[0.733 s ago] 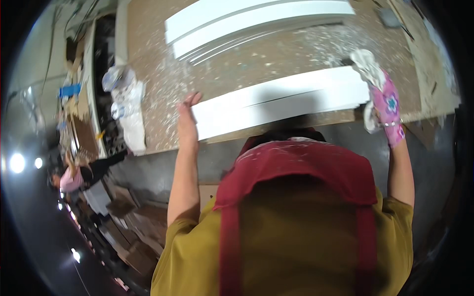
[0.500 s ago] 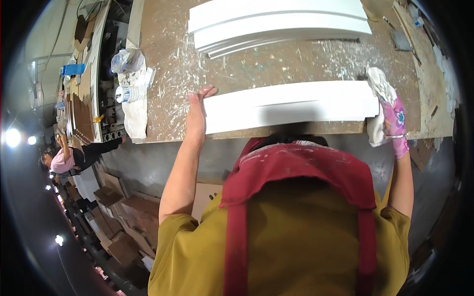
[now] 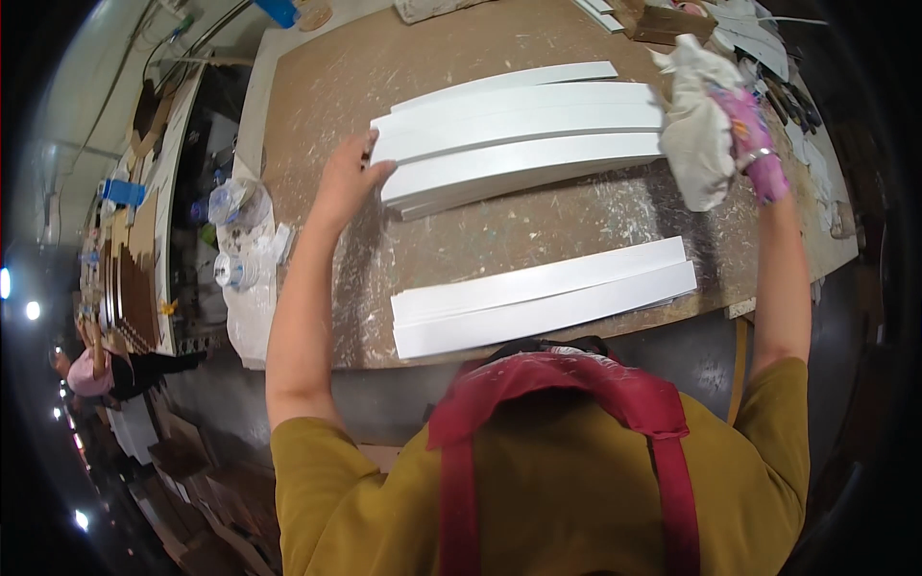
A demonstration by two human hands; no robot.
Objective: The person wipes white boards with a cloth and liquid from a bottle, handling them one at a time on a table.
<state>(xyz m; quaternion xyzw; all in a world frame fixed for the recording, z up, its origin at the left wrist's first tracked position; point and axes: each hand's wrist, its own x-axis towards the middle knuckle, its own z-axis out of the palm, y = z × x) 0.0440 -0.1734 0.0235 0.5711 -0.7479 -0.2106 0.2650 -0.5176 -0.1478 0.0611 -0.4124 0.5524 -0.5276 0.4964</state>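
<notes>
A stack of long white boards [image 3: 519, 125] lies on the far part of the worktable. At its left end, my bare left hand [image 3: 348, 180] grips a board, thumb on the near side and fingers at the far side. My right hand [image 3: 744, 134] wears a pink flowered glove and holds a bunched white cloth [image 3: 696, 144] beside the stack's right end. The cloth hides most of those fingers. Nearer to me, two or more white boards [image 3: 538, 307] lie overlapped along the table's front edge.
The brown worktable [image 3: 538, 226] is speckled with white paint. Along its left edge are a clear plastic container [image 3: 230, 204] and a white bottle [image 3: 230, 271]. Tools [image 3: 792, 101] and a cardboard box [image 3: 667, 21] sit at the far right. Another person [image 3: 96, 370] is off to the left.
Both hands have moved from the near boards to the farther stack, the right one carrying the cloth along. The view has shifted, showing more of the table's far side.
</notes>
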